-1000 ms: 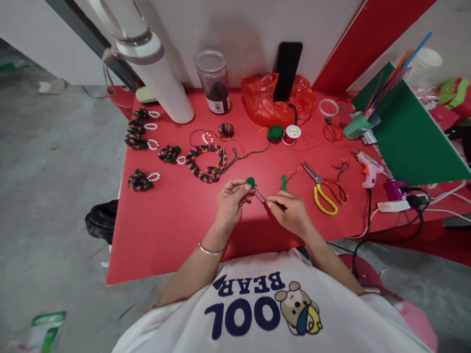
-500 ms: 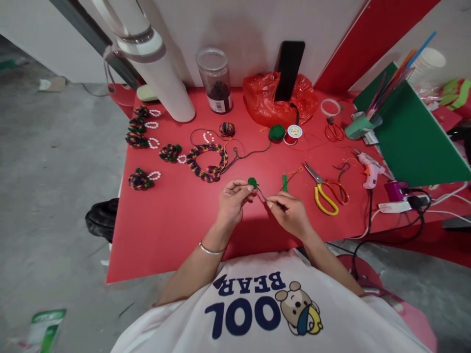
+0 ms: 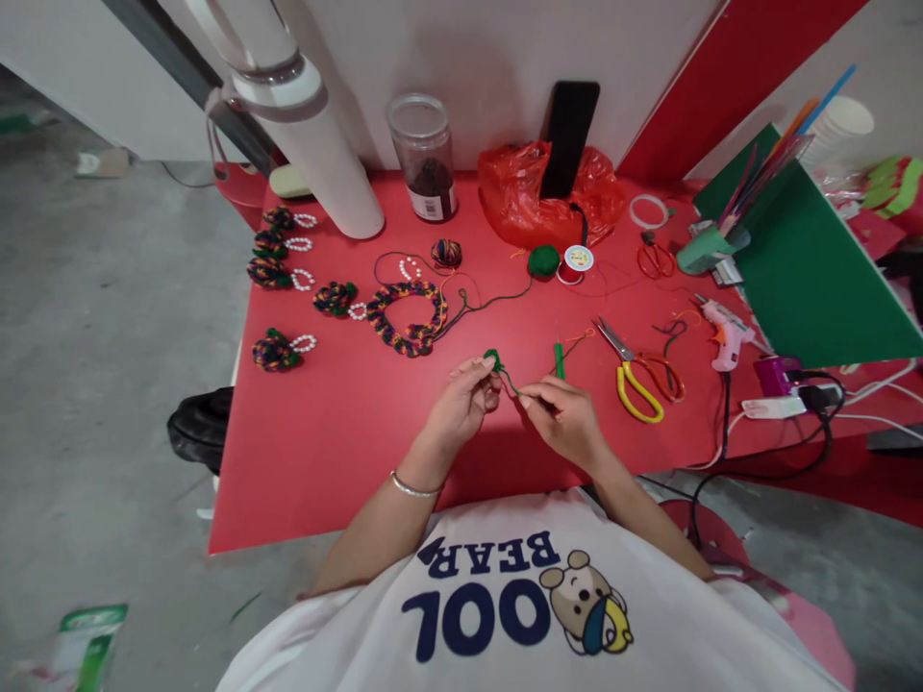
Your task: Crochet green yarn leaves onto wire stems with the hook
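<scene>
My left hand [image 3: 461,404] pinches a small green yarn piece [image 3: 493,359] above the red table [image 3: 324,452]. My right hand [image 3: 566,415] is closed on the green strand [image 3: 509,384] that runs from that piece, a short way to its right. The two hands are close together near the table's front edge. A green-handled crochet hook [image 3: 558,358] lies just beyond my right hand. A ball of green yarn [image 3: 542,260] sits further back, its strand trailing leftward across the table.
Yellow-handled scissors [image 3: 635,384] and a pink glue gun [image 3: 723,332] lie to the right. Several multicoloured yarn pieces with beads [image 3: 404,317] lie at the left. A jar [image 3: 425,159], a red bag [image 3: 534,207], a phone [image 3: 568,135] and a white tube [image 3: 317,144] stand at the back.
My left hand has moved a little to the right, closer to my right hand, so the strand between them is shorter. The rest of the table is unchanged.
</scene>
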A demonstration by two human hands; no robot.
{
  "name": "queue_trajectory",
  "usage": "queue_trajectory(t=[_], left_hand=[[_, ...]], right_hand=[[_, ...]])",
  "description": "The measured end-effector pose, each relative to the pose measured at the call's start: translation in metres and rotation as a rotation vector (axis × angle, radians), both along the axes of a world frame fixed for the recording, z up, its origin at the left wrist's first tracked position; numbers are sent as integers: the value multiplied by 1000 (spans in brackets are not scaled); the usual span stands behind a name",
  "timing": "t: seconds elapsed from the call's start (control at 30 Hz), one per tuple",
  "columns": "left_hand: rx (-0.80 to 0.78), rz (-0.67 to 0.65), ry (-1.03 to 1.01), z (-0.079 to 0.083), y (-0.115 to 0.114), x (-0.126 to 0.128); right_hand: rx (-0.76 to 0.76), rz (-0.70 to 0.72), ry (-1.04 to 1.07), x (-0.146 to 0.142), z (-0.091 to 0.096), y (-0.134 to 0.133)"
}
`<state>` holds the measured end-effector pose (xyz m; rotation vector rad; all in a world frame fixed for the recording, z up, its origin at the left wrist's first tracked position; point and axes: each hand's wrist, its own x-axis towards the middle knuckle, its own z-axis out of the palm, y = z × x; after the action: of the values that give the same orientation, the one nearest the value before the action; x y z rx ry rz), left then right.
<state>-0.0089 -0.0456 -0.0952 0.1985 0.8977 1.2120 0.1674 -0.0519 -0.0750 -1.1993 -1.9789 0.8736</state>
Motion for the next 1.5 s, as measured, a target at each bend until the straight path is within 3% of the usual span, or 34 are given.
queue_trajectory(t=[0.27,0.57,0.93,1.5], left_hand=[[-48,125,27,-3,3,0],[-65,117,27,-2,2,1],[93,82,177,-2,-2,1],[101,56,196,1,-3,6]], right_hand=[[-18,-3,-14,-1,2,-1],[-13,-27,-5,-2,1,0],[-45,-33,-4,0,1,0],[-35,-31,3,2,1,1]])
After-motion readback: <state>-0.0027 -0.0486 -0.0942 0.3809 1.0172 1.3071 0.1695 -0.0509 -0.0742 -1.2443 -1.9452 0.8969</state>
